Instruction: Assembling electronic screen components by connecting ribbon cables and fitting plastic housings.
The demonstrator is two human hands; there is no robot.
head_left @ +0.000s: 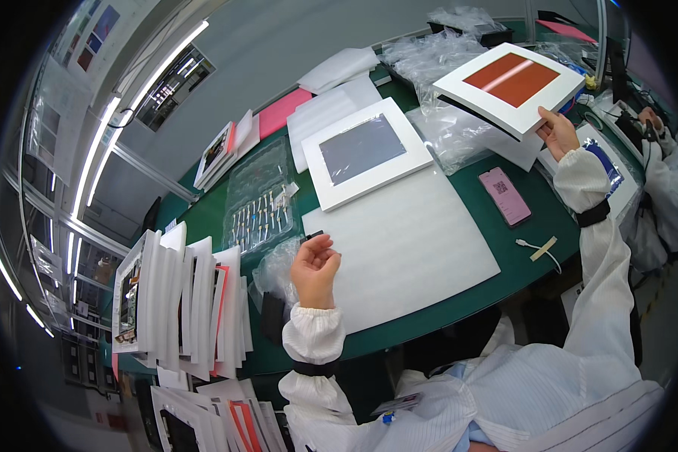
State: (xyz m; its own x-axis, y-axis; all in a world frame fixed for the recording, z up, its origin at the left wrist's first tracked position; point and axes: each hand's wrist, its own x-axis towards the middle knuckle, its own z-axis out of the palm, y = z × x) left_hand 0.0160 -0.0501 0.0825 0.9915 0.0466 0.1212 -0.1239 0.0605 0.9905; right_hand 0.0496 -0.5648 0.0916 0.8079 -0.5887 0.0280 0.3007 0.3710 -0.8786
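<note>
My right hand [557, 134] grips the near corner of a white picture-frame panel [568, 78] with an orange-brown screen, raised and tilted at the upper right. Over the left edge of a white foam sheet [407, 256], my left hand [316, 273] has its fingers curled. A small black piece [311, 236] shows at its fingertips; whether they pinch it is unclear. Farther off, a second white frame panel [422, 154] with a grey, film-covered screen lies flat, partly on the foam sheet.
Left of the foam, a clear plastic tray [258, 200] holds several small cables. Frames and foam sheets [175, 297] stand stacked at the left. A pink-screened phone [505, 197] and white cable [544, 254] lie right. Plastic bags [437, 64] pile behind; a co-worker's sleeve [667, 169] shows far right.
</note>
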